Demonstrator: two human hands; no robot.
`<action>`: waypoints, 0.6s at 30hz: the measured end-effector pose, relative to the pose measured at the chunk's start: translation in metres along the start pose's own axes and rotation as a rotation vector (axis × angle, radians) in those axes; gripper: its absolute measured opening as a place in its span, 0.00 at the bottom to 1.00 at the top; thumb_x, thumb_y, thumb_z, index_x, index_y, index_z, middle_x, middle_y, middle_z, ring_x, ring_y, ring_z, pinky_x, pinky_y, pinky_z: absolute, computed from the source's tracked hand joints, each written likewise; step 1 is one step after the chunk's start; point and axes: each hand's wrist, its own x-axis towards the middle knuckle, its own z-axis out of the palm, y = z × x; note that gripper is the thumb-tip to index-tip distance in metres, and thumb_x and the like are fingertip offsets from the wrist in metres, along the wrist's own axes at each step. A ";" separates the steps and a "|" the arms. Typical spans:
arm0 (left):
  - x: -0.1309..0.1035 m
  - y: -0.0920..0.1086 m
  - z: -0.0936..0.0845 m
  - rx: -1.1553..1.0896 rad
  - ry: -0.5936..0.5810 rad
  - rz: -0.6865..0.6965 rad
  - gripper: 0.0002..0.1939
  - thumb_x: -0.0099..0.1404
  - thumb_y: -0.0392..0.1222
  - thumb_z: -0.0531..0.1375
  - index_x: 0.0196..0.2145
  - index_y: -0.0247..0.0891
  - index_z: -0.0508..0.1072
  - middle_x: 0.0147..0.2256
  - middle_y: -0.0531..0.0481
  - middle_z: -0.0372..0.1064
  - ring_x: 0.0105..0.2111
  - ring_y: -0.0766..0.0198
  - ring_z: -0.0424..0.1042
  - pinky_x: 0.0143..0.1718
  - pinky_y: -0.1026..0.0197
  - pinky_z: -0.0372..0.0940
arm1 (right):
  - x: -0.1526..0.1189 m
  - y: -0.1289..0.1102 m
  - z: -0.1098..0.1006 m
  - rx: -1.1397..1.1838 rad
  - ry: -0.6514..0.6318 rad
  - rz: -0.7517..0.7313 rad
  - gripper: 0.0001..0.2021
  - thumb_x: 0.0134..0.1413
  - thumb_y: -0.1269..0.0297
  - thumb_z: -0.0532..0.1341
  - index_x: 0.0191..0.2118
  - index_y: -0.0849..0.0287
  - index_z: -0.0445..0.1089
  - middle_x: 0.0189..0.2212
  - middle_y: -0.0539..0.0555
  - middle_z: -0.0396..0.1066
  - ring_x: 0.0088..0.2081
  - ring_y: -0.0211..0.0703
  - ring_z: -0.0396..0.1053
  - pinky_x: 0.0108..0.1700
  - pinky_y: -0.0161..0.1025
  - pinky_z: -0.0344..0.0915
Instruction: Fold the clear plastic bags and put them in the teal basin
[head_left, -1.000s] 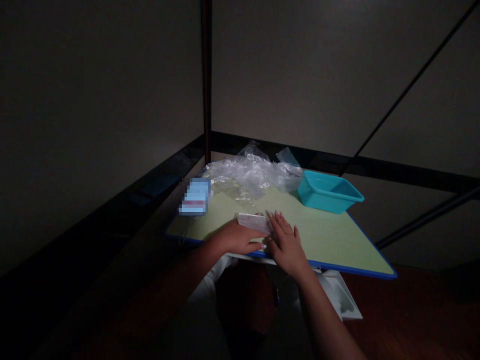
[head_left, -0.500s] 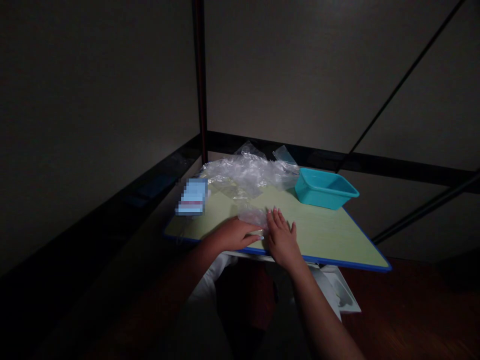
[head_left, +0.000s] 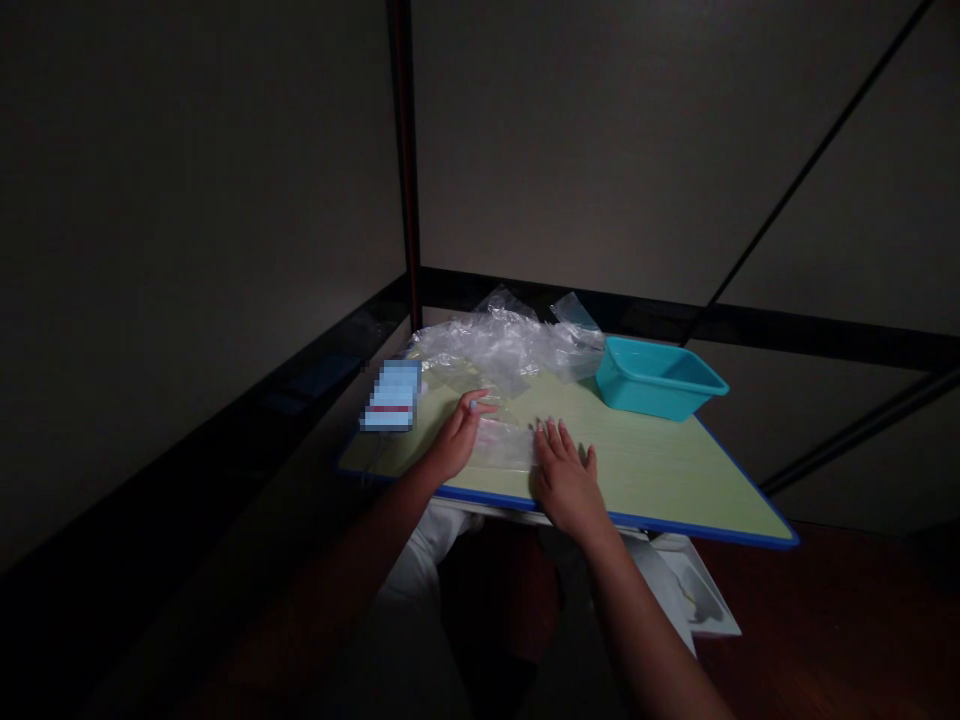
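A small clear plastic bag (head_left: 504, 445) lies flat near the front edge of the table. My right hand (head_left: 568, 478) rests on its right end, palm down with the fingers stretched out. At the bag's left side is my left hand (head_left: 457, 437), raised a little. Its fingers point forward and stand slightly apart, and I see nothing held in them. Beyond both hands spreads a loose heap of clear plastic bags (head_left: 499, 340).
The light yellow table (head_left: 652, 475) has a blue rim. A turquoise plastic basin (head_left: 652, 385) stands at its right back. On the left lies a blurred-out, phone-like screen (head_left: 391, 397). Dark-framed wall panels rise behind. A white tray-like thing (head_left: 709, 590) sits below, at right.
My left hand has lifted off the small bag and moved forward and left, uncovering more of it. My right hand stays flat on the bag's right end. The view has shifted slightly.
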 end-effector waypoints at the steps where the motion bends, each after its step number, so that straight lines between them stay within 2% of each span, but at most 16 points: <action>1: 0.001 -0.001 0.000 0.004 0.007 -0.002 0.23 0.70 0.55 0.41 0.55 0.41 0.56 0.47 0.43 0.66 0.41 0.60 0.71 0.40 0.57 0.67 | 0.000 0.000 0.000 -0.002 0.000 -0.002 0.31 0.56 0.69 0.45 0.66 0.61 0.43 0.67 0.57 0.34 0.66 0.50 0.30 0.59 0.66 0.37; 7: 0.006 -0.006 0.002 0.087 0.009 0.052 0.18 0.64 0.40 0.54 0.52 0.38 0.60 0.49 0.42 0.64 0.43 0.60 0.71 0.45 0.56 0.66 | 0.000 0.001 0.001 -0.002 0.012 -0.014 0.31 0.55 0.69 0.45 0.66 0.61 0.43 0.67 0.56 0.35 0.66 0.50 0.31 0.59 0.66 0.37; 12: 0.007 -0.010 0.002 0.135 -0.009 0.078 0.16 0.58 0.29 0.56 0.44 0.38 0.66 0.49 0.44 0.65 0.47 0.59 0.70 0.47 0.57 0.65 | 0.000 0.001 0.002 -0.006 0.021 -0.019 0.31 0.55 0.68 0.46 0.66 0.59 0.43 0.67 0.57 0.36 0.66 0.51 0.32 0.59 0.67 0.38; 18: 0.010 -0.014 -0.001 0.192 0.043 0.085 0.14 0.53 0.25 0.56 0.38 0.35 0.68 0.47 0.44 0.67 0.43 0.61 0.71 0.46 0.57 0.65 | 0.000 0.000 0.002 -0.011 0.028 -0.006 0.33 0.55 0.69 0.47 0.66 0.56 0.39 0.67 0.57 0.35 0.66 0.51 0.32 0.59 0.66 0.40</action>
